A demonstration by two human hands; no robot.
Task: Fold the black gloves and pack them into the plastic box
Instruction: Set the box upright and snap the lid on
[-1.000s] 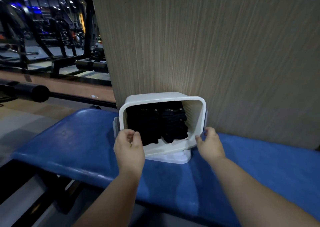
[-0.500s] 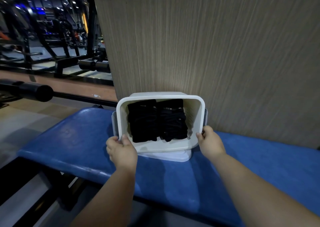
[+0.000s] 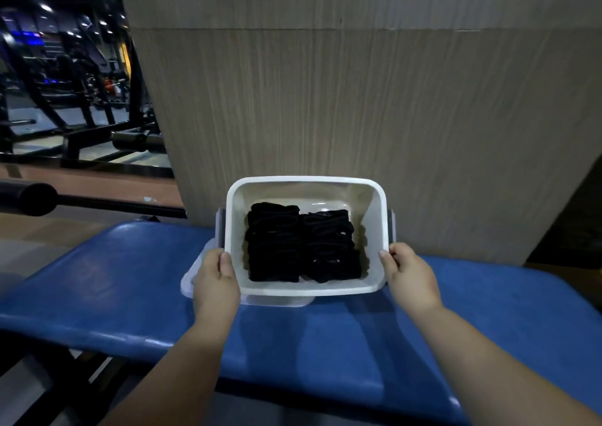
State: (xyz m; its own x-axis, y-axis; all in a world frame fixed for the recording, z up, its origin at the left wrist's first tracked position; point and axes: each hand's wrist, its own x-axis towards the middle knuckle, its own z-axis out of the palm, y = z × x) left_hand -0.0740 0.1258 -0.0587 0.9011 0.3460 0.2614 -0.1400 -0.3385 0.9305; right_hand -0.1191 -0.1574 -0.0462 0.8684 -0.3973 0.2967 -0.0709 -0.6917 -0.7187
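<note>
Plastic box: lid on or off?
Off: plastic box is open on top, folded black gloves visible inside in two rows.

We found the scene dim. Soft light washed the wall (image 3: 358, 100) beyond the right hand (image 3: 411, 275); glare streaked the desk (image 3: 114, 279) beside the left hand (image 3: 216, 277); ceiling lamps (image 3: 45, 7) far to its left smeared, and edges bowed.

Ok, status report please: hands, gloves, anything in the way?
Left hand and right hand hold the plastic box by its rim. Black gloves folded inside, two stacks. No obstruction seen.
</note>
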